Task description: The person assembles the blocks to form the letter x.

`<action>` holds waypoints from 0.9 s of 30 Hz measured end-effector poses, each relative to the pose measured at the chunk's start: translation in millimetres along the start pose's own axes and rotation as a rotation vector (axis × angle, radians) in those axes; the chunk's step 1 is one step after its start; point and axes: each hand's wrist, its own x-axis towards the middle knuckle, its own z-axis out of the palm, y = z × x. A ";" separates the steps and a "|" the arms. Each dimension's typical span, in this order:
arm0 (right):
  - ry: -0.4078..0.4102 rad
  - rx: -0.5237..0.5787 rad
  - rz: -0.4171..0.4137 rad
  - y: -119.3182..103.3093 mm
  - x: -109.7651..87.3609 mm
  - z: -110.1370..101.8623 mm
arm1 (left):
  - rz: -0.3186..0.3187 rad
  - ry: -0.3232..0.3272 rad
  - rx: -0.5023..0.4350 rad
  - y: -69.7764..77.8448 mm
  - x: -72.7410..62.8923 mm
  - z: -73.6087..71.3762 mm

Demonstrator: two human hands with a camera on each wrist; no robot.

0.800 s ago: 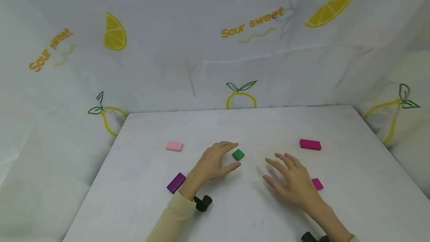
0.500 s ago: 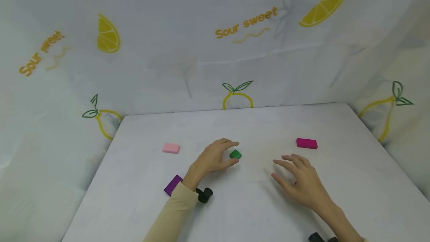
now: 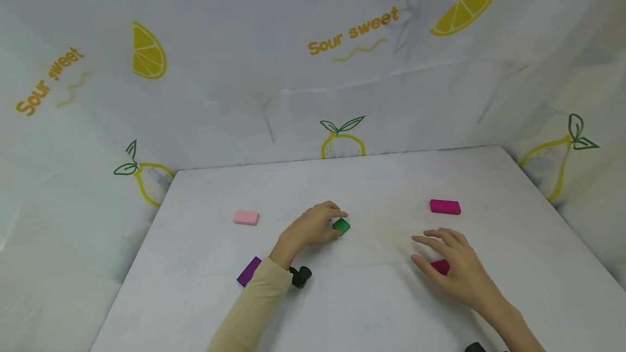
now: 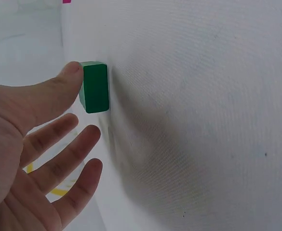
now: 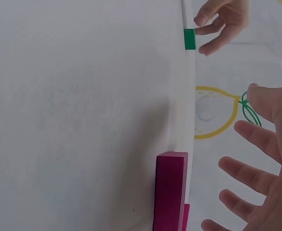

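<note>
In the head view, my left hand [image 3: 313, 226] reaches in from the left around a small green block [image 3: 341, 225], thumb tip at its near corner, a fingertip at its far corner. The left wrist view shows the thumb overlapping an edge of the green block [image 4: 96, 88], which sits on the white table, while three other fingers curve loosely below. On the right, my right hand [image 3: 457, 268] hovers with spread fingers and holds nothing. Beneath its palm lies a magenta block [image 3: 440, 266], partly hidden; the right wrist view shows this magenta block [image 5: 169, 192] as a long bar beside the fingers.
A second magenta block [image 3: 445, 207] lies farther back on the right. At the left are a pink block [image 3: 246, 218] and a purple block [image 3: 248, 271] partly behind the left sleeve. A white lemon-print cloth [image 3: 235, 96] hangs behind the white table [image 3: 371, 308].
My left thumb and fingers have narrowed around the green block. My right hand has drifted right over the near magenta block. The whole head view has shifted slightly.
</note>
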 end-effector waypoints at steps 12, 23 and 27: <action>-0.029 -0.017 -0.041 17.3 -5.7 -7.8 | 0.010 -0.020 0.072 0.3 6.7 5.2; -0.135 -0.062 -0.038 30.1 -8.8 -17.1 | -0.017 -0.003 0.033 0.2 9.3 14.0; -0.173 -0.048 -0.024 32.4 -8.6 -20.0 | -0.027 -0.011 0.020 1.5 11.1 14.5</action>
